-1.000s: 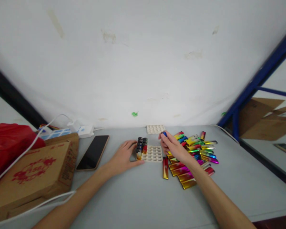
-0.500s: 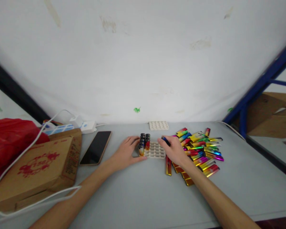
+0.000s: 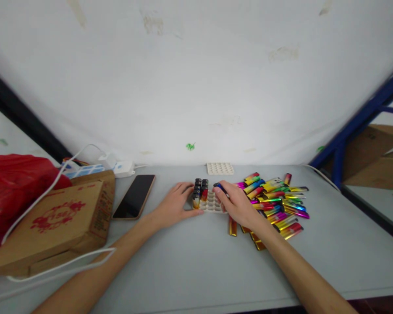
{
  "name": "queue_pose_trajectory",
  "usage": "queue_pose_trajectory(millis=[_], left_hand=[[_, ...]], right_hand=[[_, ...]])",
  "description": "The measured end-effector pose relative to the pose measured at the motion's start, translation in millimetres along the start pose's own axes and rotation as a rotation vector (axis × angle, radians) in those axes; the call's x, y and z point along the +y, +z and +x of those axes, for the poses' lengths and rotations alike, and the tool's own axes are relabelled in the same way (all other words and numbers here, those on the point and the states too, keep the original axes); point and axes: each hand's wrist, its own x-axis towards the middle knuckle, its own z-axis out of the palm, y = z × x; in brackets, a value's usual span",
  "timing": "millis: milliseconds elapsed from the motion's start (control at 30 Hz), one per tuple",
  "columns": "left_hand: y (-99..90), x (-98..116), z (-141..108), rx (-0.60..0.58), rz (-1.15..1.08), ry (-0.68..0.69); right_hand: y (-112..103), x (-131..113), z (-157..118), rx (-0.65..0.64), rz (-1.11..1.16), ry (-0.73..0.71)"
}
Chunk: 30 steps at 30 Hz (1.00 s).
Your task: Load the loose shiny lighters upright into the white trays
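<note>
A pale tray [image 3: 212,205] with rows of holes lies on the table. Several lighters [image 3: 201,189] with black tops stand upright in its left columns. My left hand [image 3: 175,205] wraps the tray's left end, fingers along the side and thumb at the front edge, holding it. Between the fingers and thumb of my right hand [image 3: 236,201] is a dark blue lighter [image 3: 219,186], over the tray's right part; its lower end is hidden. Close by on the right, a pile of shiny multicoloured lighters [image 3: 275,198] lies loose, partly behind my right hand and forearm.
A second pale holed tray [image 3: 220,168] lies against the wall. To the left are a phone [image 3: 135,197], a cardboard box [image 3: 59,222], a red plastic bag [image 3: 22,187] and a white power strip [image 3: 123,168] with cables. A blue metal frame [image 3: 353,131] stands at the right.
My right hand has shifted slightly left with the blue lighter, further over the tray. My left hand stays at the tray's left end. The whole view has shifted a little.
</note>
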Motion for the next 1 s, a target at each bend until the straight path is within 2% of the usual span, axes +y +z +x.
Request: queue_pose_trajectory(millis=[100, 300, 433, 533, 667, 767, 867, 1000], left_hand=[[-1.2, 1.3, 0.4, -0.012, -0.007, 0.004], [-2.9, 3.2, 0.6, -0.012, -0.009, 0.005], [-1.4, 2.7, 0.4, -0.010, -0.010, 0.000], [0.1, 1.3, 0.6, -0.013, -0.015, 0.002], [1.3, -1.0, 0.6, 0.002, -0.028, 0.017], [1.1, -1.9, 0.6, 0.009, -0.032, 0.017], [0.8, -2.2, 1.1, 0.010, -0.015, 0.013], [1.9, -3.4, 1.5, 0.003, 0.003, 0.004]], right_hand=[[-0.3, -0.6, -1.3, -0.017, -0.074, -0.086], [4.5, 3.4, -3.0, -0.015, -0.060, 0.011], [9.9, 10.7, -2.5, -0.082, -0.088, 0.014], [15.8, 11.1, -1.1, -0.141, -0.232, -0.035], [25.0, 1.3, 3.0, -0.119, -0.560, -0.126], [24.7, -3.5, 5.6, -0.140, -0.639, -0.111], [5.4, -0.4, 4.8, -0.167, -0.516, -0.103], [-52.2, 9.9, -6.7, -0.123, -0.276, -0.055]])
